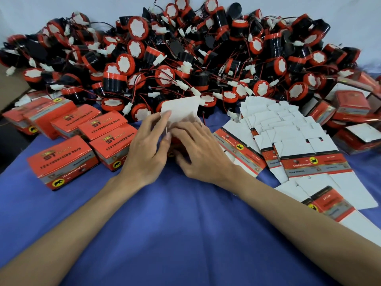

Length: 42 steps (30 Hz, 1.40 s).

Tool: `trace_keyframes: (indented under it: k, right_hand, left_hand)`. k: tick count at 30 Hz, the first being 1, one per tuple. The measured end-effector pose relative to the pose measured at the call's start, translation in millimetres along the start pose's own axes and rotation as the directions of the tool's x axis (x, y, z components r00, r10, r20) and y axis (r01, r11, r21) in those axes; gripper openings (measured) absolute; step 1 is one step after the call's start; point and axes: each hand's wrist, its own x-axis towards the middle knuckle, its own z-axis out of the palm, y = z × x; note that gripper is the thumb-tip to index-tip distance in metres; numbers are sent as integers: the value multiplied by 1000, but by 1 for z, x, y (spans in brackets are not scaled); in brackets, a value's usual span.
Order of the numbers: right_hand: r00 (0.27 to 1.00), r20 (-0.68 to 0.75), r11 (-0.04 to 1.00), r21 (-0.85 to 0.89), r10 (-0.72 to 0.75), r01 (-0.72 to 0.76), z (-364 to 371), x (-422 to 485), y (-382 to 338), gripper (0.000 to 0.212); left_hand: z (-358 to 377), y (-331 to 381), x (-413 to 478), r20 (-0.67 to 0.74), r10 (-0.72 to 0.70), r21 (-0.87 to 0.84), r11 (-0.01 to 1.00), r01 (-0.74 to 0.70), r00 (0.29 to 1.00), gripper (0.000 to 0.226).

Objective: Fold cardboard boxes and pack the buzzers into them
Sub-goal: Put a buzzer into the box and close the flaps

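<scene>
Nearest my lens are the two bare forearms (72, 228), lying over the wrinkled blue cloth (185, 234) that covers the table. They meet at the half-folded cardboard box (181, 109), white inside and red outside, which sits on the cloth at mid-frame, just in front of the heap of red-and-black round buzzers (185, 58).

The left hand (144, 149) has its fingers bent and a little apart, pinching the raised white flap between index tip and thumb. The right hand (200, 153) is draped over the box, fingers close together and curled around it (whether a buzzer is already inside I cannot tell; the hands cover it).

What worries me is the heap. It reaches the back of the flap, and thin wires with white plugs trail right beside it. Tucking the flap could trap a stray wire, dragging a neighbouring buzzer along or leaving the lid sprung. Pressing off the crease may buckle the thin card.

The closed red printed boxes (61, 159) stand near the left hand and the flat unfolded box blanks (299, 141) near the right. A wide sweep of either arm could scatter them.
</scene>
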Motion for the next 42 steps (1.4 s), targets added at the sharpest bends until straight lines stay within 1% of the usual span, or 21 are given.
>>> trace_keyframes:
  k: [2, 4, 5, 7, 9, 11, 12, 14, 16, 19, 22, 25, 27, 29, 32, 34, 39, 40, 42]
  right_hand:
    - [988, -151, 996, 84, 21, -9, 1, 1, 1, 33]
    - [958, -278, 994, 96, 75, -50, 2, 2, 4, 32]
    - [943, -313, 990, 111, 114, -83, 3, 2, 5, 32]
    - [918, -336, 967, 209, 211, -146, 5, 3, 7, 30]
    - [894, -328, 921, 340, 306, -191, 4, 5, 9, 27]
    - [886, -310, 900, 379, 343, -216, 2, 6, 10, 22]
    - [896, -302, 909, 361, 326, -209, 2, 5, 9, 19]
    - [927, -294, 947, 285, 234, -149, 1, 2, 7, 13]
    - [941, -295, 974, 198, 167, -111, 1, 2, 3, 12]
    - [932, -305, 976, 155, 198, -156, -3, 5, 0, 21]
    - [917, -265, 943, 226, 299, -242, -6, 6, -2, 20]
    - [880, -213, 874, 349, 425, -338, -8, 8, -3, 44]
    - [861, -190, 841, 389, 472, -376, -10, 9, -3, 59]
    - [855, -152, 819, 409, 496, -403, -13, 10, -4, 67]
    - [857, -83, 801, 410, 509, -436, -17, 11, -5, 69]
    - [862, -69, 801, 415, 501, -432, -19, 9, -6, 70]
    - [861, -83, 779, 477, 501, -407, -16, 2, -9, 75]
    - [853, -78, 754, 514, 516, -409, -16, 2, -7, 75]
    - [833, -22, 663, 617, 553, -423, -16, 2, -3, 68]
  left_hand:
    - [0, 0, 0, 1, 6, -2, 1000, -6, 1000, 51]
    - [0, -1, 0, -1, 10, 11, 1000, -10, 1000, 51]
    - [0, -1, -1, -4, 6, 16, 1000, -6, 1000, 52]
    - [1, -1, -2, -14, -32, -8, 999, 32, 999, 52]
    - [2, -1, -2, -28, -90, -55, 995, 88, 996, 50]
    - [1, -1, -3, -28, -109, -51, 993, 108, 994, 49]
    - [1, -1, -2, -18, -100, -30, 995, 100, 995, 49]
    - [0, -1, -1, 8, -68, 20, 997, 68, 998, 51]
    - [0, -1, -1, 22, -52, 49, 997, 51, 998, 54]
    - [0, 0, 0, 31, -68, 36, 997, 67, 997, 56]
    - [1, -1, 0, 25, -56, 33, 998, 55, 998, 54]
    - [2, 0, 0, 33, -33, 57, 998, 31, 999, 54]
    - [4, 0, -1, 47, -9, 114, 993, 3, 999, 56]
    - [5, 1, -2, 38, -11, 122, 992, 6, 999, 57]
    - [4, 2, -1, -5, -47, 39, 998, 47, 999, 55]
    - [1, 4, -1, -7, -61, 11, 998, 61, 998, 53]
    - [-2, 13, 0, 116, -53, -64, 996, 61, 992, 46]
    - [-2, 13, 0, 131, -52, -76, 995, 62, 990, 45]
    - [-3, 12, 0, 150, -45, -77, 995, 57, 988, 47]
